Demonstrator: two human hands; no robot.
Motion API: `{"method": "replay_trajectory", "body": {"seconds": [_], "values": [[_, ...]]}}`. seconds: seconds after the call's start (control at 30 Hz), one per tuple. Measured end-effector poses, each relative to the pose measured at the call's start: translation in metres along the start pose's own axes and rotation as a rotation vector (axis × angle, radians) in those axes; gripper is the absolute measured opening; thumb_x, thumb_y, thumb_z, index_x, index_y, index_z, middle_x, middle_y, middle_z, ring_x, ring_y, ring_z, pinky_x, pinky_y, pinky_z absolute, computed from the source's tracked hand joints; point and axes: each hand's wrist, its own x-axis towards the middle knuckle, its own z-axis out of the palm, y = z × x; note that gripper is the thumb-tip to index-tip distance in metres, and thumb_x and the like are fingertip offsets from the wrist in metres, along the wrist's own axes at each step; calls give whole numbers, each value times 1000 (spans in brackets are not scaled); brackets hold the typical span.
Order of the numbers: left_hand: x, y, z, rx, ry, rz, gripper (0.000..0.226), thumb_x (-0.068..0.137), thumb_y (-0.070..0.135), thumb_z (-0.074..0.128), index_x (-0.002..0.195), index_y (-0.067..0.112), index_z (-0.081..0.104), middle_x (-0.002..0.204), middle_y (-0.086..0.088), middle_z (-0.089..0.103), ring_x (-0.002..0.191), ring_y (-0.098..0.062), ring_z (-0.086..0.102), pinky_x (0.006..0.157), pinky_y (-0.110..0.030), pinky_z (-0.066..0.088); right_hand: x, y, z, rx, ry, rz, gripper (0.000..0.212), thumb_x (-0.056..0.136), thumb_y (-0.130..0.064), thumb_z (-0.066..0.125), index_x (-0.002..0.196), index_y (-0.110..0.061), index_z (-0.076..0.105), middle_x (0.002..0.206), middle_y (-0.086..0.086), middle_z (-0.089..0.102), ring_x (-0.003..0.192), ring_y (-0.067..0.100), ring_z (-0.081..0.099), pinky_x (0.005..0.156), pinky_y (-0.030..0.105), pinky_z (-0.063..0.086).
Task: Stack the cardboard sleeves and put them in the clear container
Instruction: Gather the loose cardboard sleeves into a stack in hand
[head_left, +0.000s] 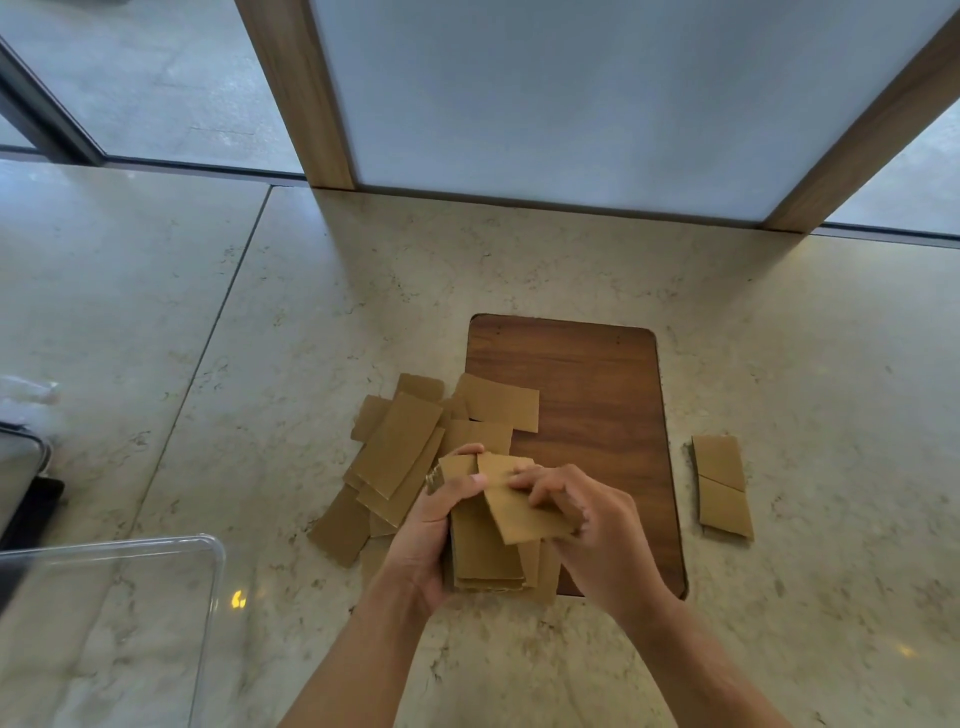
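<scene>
My left hand (431, 525) grips a stack of brown cardboard sleeves (483, 551) from the left side, thumb on top. My right hand (582, 519) holds a single sleeve (519, 512) lying tilted across the top of that stack. Several loose sleeves (400, 452) lie fanned on the counter to the left of my hands. Another sleeve (498, 402) rests on the wooden board's upper left corner. A separate small pile of sleeves (722, 486) sits on the counter to the right of the board. The clear container (205, 551) stands at the lower left, with nothing visible inside it.
A dark wooden board (597, 415) lies flat in the marble counter (311, 291). A frosted panel with wooden posts (306, 104) rises behind the counter. A dark object and a metal tray edge (26, 467) sit at the far left.
</scene>
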Motion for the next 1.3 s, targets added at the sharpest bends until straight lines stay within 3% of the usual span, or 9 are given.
{"method": "replay_trajectory", "body": {"seconds": [0.23,0.33,0.43,0.5,0.73,0.9,1.07,1.17,1.3], "values": [[-3,3,11,0,41,52,55,66,23,87,119,26,74,115,-24,76,87,-35,74,71,-48,62,-5,-5,5,-206,82,-218,21,89,-17,76,107,-8,74,115,1,75,119,10,68,98,27,57],[-4,3,16,-64,-10,47,51,75,25,92,122,22,71,106,-23,69,81,-33,69,70,-46,60,1,-11,9,-118,371,23,44,85,-3,83,117,-27,67,102,-13,71,91,-2,71,73,12,58],[-2,-2,17,-20,34,53,44,83,18,87,123,19,70,108,-26,65,81,-34,67,71,-48,60,11,-15,12,404,532,383,62,84,3,82,123,-42,62,96,-24,68,92,10,75,64,26,65],[-1,-4,18,5,72,60,47,85,16,81,129,16,66,110,-28,66,79,-35,69,67,-48,62,12,-11,11,625,520,486,58,84,5,81,123,-35,65,96,-19,74,94,16,78,64,36,66],[1,-1,11,51,31,188,51,78,10,80,126,26,71,114,-21,77,83,-36,76,68,-47,64,15,-10,14,644,529,665,25,91,-12,78,109,-20,64,98,7,79,88,25,80,66,40,66],[8,-1,14,29,164,283,57,71,4,77,123,28,74,121,-21,76,100,-40,76,81,-56,64,5,-3,25,400,462,758,9,98,-23,69,104,-29,73,96,-5,80,85,6,75,61,18,58],[10,3,13,30,224,325,57,74,11,77,128,29,71,128,-21,73,111,-46,72,92,-74,55,-4,-2,16,463,252,732,89,84,-10,86,149,-47,37,113,-2,69,82,12,77,61,23,60],[9,3,18,5,193,330,59,77,17,82,132,32,68,133,-22,70,118,-48,69,98,-72,53,3,-4,19,245,132,699,52,95,-24,76,142,-33,56,107,-8,72,74,9,76,53,28,60],[7,-2,24,33,136,273,60,74,19,89,129,34,71,131,-21,70,105,-36,76,83,-51,63,6,-11,36,-18,164,659,32,99,-44,65,126,-28,70,96,-19,72,85,-4,69,71,22,61]]}}
